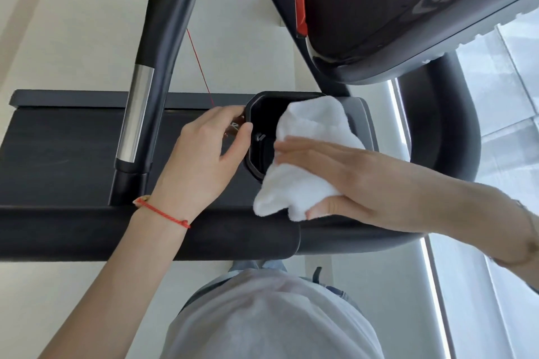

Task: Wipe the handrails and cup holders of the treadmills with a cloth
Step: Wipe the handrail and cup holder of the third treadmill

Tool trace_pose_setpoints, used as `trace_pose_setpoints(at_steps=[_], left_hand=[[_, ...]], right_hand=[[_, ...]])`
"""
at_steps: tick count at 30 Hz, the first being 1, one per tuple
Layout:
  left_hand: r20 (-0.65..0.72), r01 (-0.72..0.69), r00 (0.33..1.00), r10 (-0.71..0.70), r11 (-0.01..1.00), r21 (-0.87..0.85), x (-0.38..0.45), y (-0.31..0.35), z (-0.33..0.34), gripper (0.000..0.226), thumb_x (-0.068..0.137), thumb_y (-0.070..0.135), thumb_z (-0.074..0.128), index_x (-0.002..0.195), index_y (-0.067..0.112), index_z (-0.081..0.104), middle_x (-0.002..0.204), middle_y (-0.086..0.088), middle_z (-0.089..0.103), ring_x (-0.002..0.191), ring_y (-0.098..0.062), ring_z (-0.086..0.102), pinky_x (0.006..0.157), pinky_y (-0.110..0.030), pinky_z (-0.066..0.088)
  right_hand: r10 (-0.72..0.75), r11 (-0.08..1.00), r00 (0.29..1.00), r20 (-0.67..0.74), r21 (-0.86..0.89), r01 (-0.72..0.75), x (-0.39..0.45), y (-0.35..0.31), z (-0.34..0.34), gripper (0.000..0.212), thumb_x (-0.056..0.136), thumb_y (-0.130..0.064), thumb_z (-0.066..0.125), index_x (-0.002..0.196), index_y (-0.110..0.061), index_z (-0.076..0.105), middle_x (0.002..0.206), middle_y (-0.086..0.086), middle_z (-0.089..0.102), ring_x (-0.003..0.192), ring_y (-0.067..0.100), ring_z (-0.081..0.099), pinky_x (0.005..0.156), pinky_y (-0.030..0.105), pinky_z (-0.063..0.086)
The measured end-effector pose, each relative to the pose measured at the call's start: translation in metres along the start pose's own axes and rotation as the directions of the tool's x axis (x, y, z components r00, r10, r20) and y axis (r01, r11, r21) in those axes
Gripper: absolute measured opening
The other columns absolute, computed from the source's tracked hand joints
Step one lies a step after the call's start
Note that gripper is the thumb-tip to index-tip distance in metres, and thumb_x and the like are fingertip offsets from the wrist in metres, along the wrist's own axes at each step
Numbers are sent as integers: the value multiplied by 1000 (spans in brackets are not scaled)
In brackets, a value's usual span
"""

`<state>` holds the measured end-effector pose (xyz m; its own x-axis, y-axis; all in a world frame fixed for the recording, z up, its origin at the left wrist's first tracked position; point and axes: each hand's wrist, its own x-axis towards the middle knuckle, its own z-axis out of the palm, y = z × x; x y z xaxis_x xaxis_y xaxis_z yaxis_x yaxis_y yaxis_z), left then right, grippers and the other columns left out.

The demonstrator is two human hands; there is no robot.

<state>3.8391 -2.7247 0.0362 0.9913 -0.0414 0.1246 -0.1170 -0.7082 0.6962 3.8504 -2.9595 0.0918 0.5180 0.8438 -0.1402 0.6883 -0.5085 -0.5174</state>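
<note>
Bare forearms, a red string bracelet [163, 213] on the left wrist, pale grey shirt [271, 318].

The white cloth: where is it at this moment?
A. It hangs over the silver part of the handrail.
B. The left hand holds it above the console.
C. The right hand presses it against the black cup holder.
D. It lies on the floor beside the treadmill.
C: the right hand lies with straight fingers over the white cloth, which covers the right side of the cup holder; the left hand grips the holder's left rim.
</note>
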Motion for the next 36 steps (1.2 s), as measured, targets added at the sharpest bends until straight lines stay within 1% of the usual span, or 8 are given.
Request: trace_pose_setpoints(at_steps=[1, 3, 8, 16, 23, 28, 33, 36], left_hand=[[0, -3, 1000, 3, 1000, 0, 0, 0, 0, 29, 100, 24, 52, 125, 16, 62, 109, 6, 66, 94, -3, 61, 86, -9, 44], [1, -3, 1000, 3, 1000, -6, -1, 1, 0, 29, 99, 25, 52, 126, 16, 62, 109, 5, 66, 95, -4, 61, 87, -16, 48], [25, 35, 999, -34, 999, -39, -2, 1, -1, 37, 99, 33, 49, 130, 17, 60, 114, 7, 64, 103, -9, 61, 92, -32, 52], [28, 25, 999, -23, 999, -48, -1, -1, -3, 37, 99, 33, 49, 132, 19, 59, 114, 11, 64, 102, -1, 60, 89, -17, 49], [0, 17, 1000, -18, 996, -87, 0, -3, -1, 35, 98, 33, 53, 129, 19, 59, 111, 18, 60, 100, 2, 59, 87, -15, 49], [-16, -10, 1000, 9, 998, -63, 0, -5, 0, 34, 98, 31, 54, 128, 18, 60, 108, 14, 63, 97, 3, 59, 87, -7, 45], [9, 18, 1000, -18, 998, -64, 0, -4, -1, 33, 98, 33, 53, 128, 21, 60, 110, 15, 64, 101, 5, 59, 90, -10, 45], [18, 24, 1000, -23, 998, -60, 0, -4, -2, 34, 99, 33, 53, 129, 22, 60, 111, 15, 64, 102, 5, 59, 87, -8, 44]], right_hand=[[2, 999, 1000, 27, -38, -1, 6, -2, 1, 63, 94, -56, 41, 142, -15, 40, 142, -4, 47, 128, 3, 42, 100, 7, 31], [48, 994, 996, 71, -99, -41, 21, -8, 5, 61, 93, -61, 31, 129, -15, 48, 117, -5, 59, 105, 10, 54, 86, 12, 35], [134, 983, 984, 115, -143, -117, 40, -17, 8, 53, 94, -62, 14, 97, -19, 46, 82, -9, 54, 70, 12, 52, 67, 23, 31], [137, 920, 977, 165, -387, -64, 17, -14, 0, 48, 97, -59, 8, 96, -23, 39, 83, -9, 55, 71, 12, 51, 66, 21, 26], [154, 988, 951, 269, -51, -146, 59, -10, 8, 43, 91, -64, 14, 91, -25, 32, 73, -13, 45, 65, 5, 48, 69, 26, 35], [114, 961, 974, 194, -269, -59, 32, -11, 4, 45, 93, -59, 9, 101, -23, 34, 75, -15, 38, 69, 13, 47, 65, 24, 27], [91, 906, 987, 135, -423, -26, 10, -4, 1, 42, 96, -42, 34, 104, -11, 61, 88, 0, 63, 74, 19, 63, 65, 28, 52], [76, 905, 991, 109, -425, -22, 8, -5, 3, 47, 97, -42, 30, 102, -9, 64, 84, 1, 63, 72, 20, 63, 65, 30, 54]])
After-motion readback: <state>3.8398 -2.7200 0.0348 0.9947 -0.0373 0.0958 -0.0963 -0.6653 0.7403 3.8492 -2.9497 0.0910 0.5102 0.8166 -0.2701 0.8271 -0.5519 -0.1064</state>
